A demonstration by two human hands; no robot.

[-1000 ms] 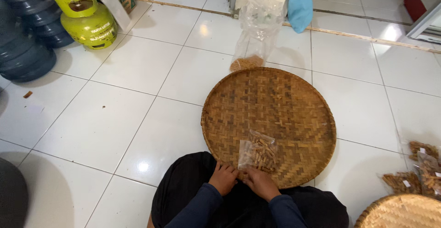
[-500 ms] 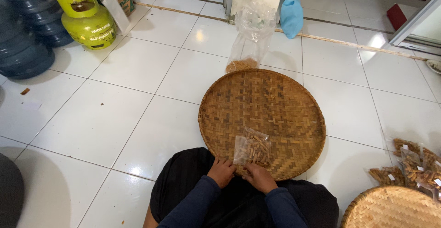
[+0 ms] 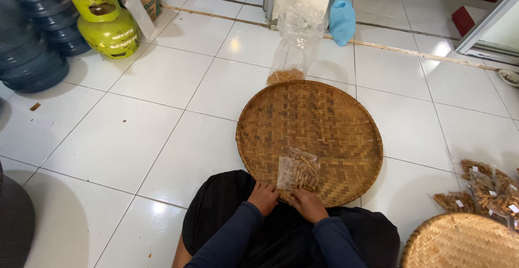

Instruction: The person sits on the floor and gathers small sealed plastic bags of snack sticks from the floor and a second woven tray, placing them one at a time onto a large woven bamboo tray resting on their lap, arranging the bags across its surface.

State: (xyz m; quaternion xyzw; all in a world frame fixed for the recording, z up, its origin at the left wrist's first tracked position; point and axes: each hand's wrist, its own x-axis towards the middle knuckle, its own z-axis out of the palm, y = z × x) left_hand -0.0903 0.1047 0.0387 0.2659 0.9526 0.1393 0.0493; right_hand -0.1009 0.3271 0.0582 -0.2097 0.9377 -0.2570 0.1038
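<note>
A small clear plastic packet (image 3: pixel 299 169) of brown snack sticks lies on the near part of a round woven bamboo tray (image 3: pixel 319 122). Both my hands rest at the packet's near edge. My left hand (image 3: pixel 264 196) pinches its left bottom corner. My right hand (image 3: pixel 307 202) grips its bottom right edge. Both sleeves are dark blue, and my lap in black cloth sits just below the tray's rim.
A tall clear bag (image 3: pixel 296 44) with brown snacks at its bottom stands beyond the tray. Filled packets (image 3: pixel 481 189) lie at the right, above a second woven tray (image 3: pixel 459 243). A green gas cylinder (image 3: pixel 108 25) and blue water jugs (image 3: pixel 32 35) stand at far left.
The camera view has shifted slightly. The packet has been lowered flatter onto the tray; my hands stay at its near edge.
</note>
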